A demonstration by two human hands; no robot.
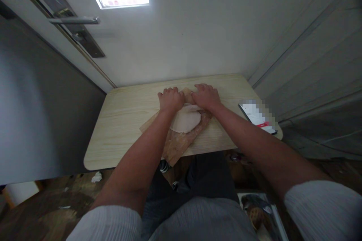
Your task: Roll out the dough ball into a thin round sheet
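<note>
A brown, slightly see-through sheet (178,147) lies cornerwise on the table, its near corner hanging over the front edge. On it rests a flat, pale, rounded piece (186,119) that looks like rolled dough. My left hand (171,99) presses down at the far left of the pale piece, fingers curled. Close beside it, my right hand (206,96) is curled the same way at the far right. A tan part of the sheet shows in the gap between the hands. What lies under both sets of fingers is hidden.
The light wooden table (118,120) stands against a white door with a metal handle (75,20) and a bright window. A phone (256,116) lies at the table's right end. Below, a box (261,214) with mixed things stands by my legs. A crumpled white scrap (96,177) is on the floor.
</note>
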